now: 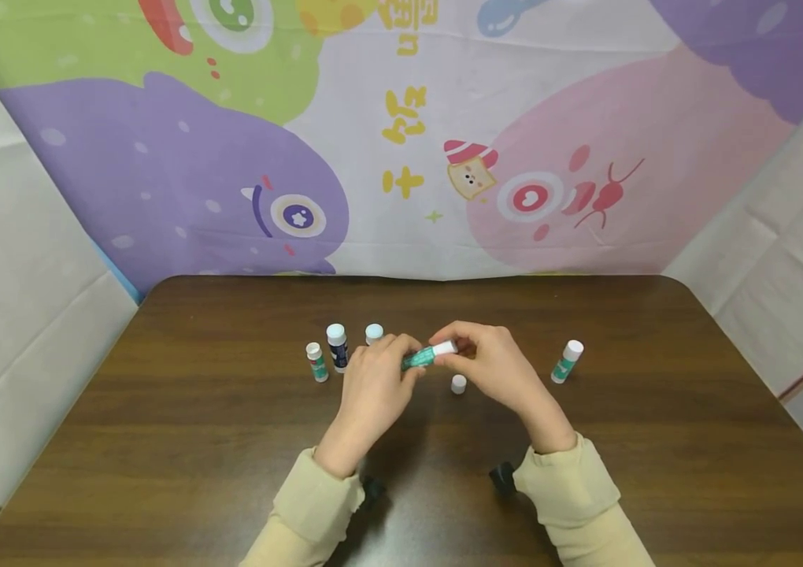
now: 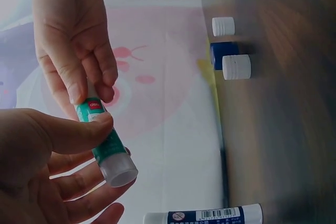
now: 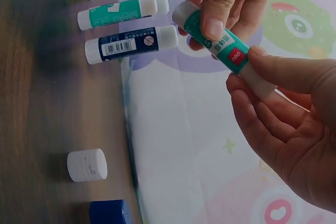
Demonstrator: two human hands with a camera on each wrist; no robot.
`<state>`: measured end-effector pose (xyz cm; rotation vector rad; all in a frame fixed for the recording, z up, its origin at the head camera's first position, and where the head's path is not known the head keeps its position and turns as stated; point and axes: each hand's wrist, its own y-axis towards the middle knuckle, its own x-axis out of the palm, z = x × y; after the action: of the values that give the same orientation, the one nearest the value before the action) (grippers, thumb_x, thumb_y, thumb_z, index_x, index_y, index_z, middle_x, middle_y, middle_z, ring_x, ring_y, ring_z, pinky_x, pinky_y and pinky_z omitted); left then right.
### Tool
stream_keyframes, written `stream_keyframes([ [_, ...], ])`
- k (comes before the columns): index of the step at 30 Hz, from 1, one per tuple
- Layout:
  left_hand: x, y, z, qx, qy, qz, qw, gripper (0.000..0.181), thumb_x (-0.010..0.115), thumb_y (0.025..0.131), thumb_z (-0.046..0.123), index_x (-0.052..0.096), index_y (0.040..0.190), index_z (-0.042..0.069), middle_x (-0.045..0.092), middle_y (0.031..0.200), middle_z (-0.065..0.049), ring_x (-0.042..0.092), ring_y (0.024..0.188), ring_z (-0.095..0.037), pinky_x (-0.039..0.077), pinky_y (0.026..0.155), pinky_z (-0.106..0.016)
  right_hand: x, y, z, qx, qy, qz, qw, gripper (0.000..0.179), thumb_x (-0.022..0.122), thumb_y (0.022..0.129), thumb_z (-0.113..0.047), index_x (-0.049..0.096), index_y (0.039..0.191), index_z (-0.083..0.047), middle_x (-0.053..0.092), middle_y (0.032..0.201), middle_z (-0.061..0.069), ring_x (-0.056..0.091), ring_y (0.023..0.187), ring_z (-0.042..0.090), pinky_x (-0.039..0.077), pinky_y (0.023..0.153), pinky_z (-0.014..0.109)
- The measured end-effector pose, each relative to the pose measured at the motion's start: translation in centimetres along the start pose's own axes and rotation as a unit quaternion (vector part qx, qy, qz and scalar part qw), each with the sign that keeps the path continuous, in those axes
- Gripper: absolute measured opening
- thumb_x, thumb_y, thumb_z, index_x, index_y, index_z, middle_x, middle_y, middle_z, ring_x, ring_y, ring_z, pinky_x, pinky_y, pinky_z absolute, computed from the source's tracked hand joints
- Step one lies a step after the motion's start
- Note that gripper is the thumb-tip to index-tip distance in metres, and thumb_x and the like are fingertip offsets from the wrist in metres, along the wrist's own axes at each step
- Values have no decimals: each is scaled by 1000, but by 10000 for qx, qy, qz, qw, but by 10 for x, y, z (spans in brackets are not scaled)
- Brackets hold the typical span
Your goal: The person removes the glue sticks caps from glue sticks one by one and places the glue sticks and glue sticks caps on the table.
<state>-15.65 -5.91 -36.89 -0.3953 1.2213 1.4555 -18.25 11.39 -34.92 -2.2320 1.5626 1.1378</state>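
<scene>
Both hands hold one green glue stick point(image 1: 419, 359) in the air above the table. My left hand point(image 1: 376, 386) grips its green body between thumb and fingers, as the left wrist view also shows. At the white cap end point(image 3: 258, 81), my right hand point(image 1: 492, 364) pinches with thumb and fingers. The stick lies tilted between the hands. A small white cap point(image 1: 458, 384) stands on the table below the right hand. In the left wrist view, a second white cap point(image 2: 223, 26) and a dark blue cap point(image 2: 220, 56) stand nearby; the head view hides them.
Left of the hands stand a green glue stick point(image 1: 317, 363), a navy glue stick point(image 1: 338, 346) and another stick point(image 1: 374, 334) partly hidden by the left hand. A capped green glue stick point(image 1: 568, 362) stands at the right. A printed cloth point(image 1: 401, 236) hangs behind the brown table point(image 1: 196, 441).
</scene>
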Motion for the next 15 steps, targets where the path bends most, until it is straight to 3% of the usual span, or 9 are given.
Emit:
stream_keyframes([
  [8, -2, -1, 3, 49, 48, -185, 9998, 20, 76, 71, 21, 65, 87, 17, 62, 76, 6, 56, 67, -11, 40, 66, -32, -10, -1, 4, -127, -25, -448, 9989, 15, 68, 80, -22, 67, 95, -21, 63, 77, -10, 56, 69, 10, 45, 61, 27],
  [15, -4, -1, 5, 119, -36, -327, 9994, 19, 76, 71, 24, 65, 86, 19, 63, 75, 8, 54, 62, -9, 39, 61, -28, -16, -2, 7, -194, -6, -596, 9980, 17, 69, 79, -20, 67, 96, -22, 64, 82, -10, 55, 73, 11, 47, 67, 28],
])
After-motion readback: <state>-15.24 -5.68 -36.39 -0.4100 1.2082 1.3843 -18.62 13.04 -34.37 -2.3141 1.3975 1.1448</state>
